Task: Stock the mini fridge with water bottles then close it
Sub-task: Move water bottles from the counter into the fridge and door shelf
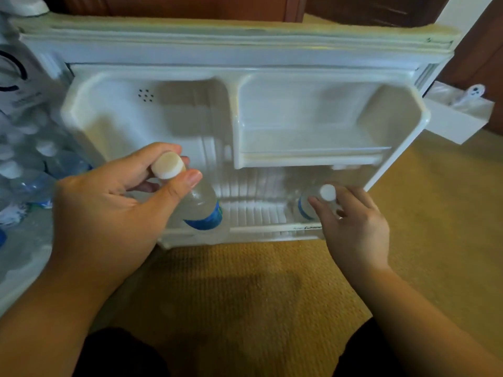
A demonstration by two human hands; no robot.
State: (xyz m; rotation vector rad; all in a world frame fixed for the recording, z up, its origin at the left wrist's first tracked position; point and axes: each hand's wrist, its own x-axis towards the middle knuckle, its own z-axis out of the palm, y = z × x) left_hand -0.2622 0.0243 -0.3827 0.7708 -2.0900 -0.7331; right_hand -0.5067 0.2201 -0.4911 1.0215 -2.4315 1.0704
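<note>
Your left hand (109,202) pinches a water bottle (200,205) by its neck over the fridge door's bottom rack (255,213). Your right hand (353,221) has its fingers wrapped round a second bottle (309,205) standing in it.

White all over on the fridge door (272,58), its moulded inner liner white too, with a yellowed, cream tinge along the gasket edge (353,29). Ribbed white grooves line the bottom door shelf (255,210). The near bottle (198,205) is clear, capped in off-white, with a bright blue label band; the far bottle (313,205) is clear too, white cap, blue label. On the left, packed bottles (32,180) show pale blue-clear with white caps. The carpet (245,281) is mustard-gold with a fine ribbed weave. Dark reddish-brown wood (190,6) sits behind, and a small white box (460,118) beside.
</note>
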